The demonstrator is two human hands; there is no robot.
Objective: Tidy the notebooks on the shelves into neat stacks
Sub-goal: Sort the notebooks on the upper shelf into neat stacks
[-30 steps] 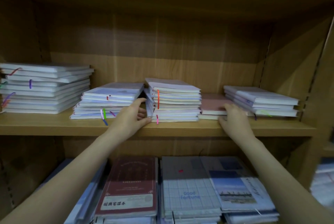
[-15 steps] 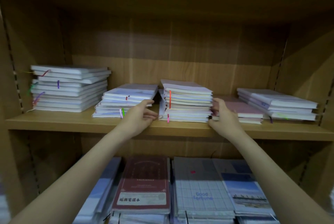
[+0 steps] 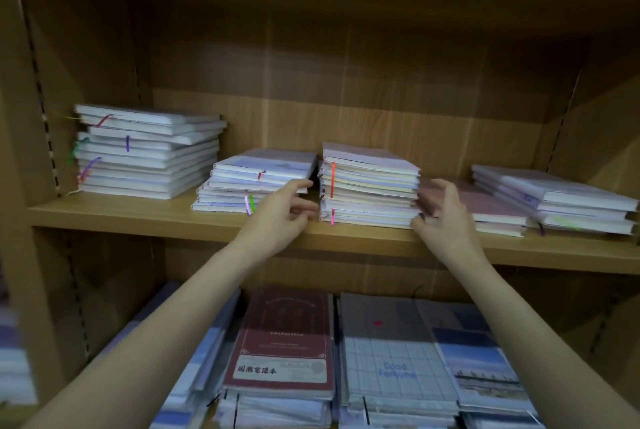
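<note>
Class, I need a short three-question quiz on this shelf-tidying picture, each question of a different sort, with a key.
1. True or false: the left hand and right hand flank the middle stack.
2. How many stacks stand on the upper shelf?
3. The pink notebooks lie: A) left of the middle stack B) right of it C) on top of it.

Key: 1 true; 2 five; 3 B.

rightmost stack (image 3: pixel 568 203) cut off, lower-shelf notebooks (image 3: pixel 398 359) cropped below

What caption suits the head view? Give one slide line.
Both hands, left and right, flank the middle notebook stack on the wooden shelf.
</note>
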